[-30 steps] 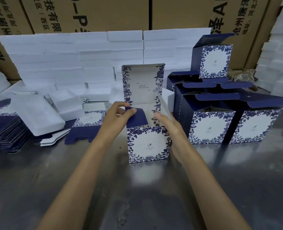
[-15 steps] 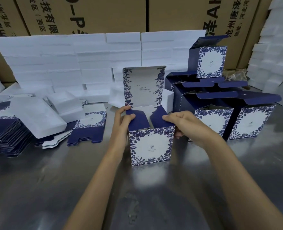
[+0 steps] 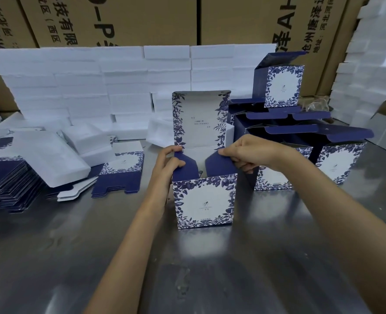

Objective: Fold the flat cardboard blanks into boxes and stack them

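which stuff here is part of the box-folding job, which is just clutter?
In the job:
box being folded
left hand and right hand, each on a side flap
flat blanks
folded boxes

Lying about:
white foam blocks
brown cartons
steel table

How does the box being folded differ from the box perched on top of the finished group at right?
The box being folded stands on the metal table; the perched box sits atop other boxes. The folded box's lid stands upright, showing its white inside; the perched box's lid leans forward over its opening. Both share the blue floral front.
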